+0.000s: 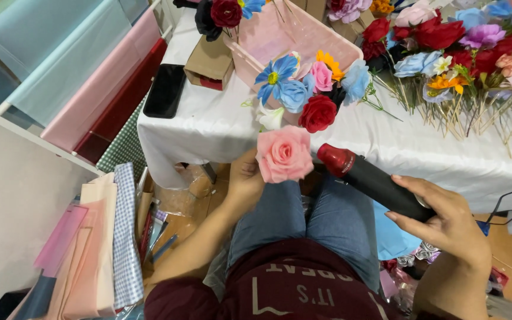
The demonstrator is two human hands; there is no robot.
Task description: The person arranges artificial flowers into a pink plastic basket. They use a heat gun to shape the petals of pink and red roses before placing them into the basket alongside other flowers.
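Observation:
My left hand [245, 176] holds a pink artificial rose [284, 153] from below, its bloom facing up over my lap. In my right hand [445, 220] is a black heat tool with a red nozzle [370, 179]. The nozzle tip sits just right of the rose, close to its petals. Both hands hover in front of the white-clothed table [208, 121], above my blue jeans.
A pink basket [274, 37] with several artificial flowers stands on the table, with more stemmed flowers [463, 65] to the right. A black phone [165, 90] and a small cardboard box [210, 62] lie at left. Folded wrapping sheets [99, 243] stack on the floor left.

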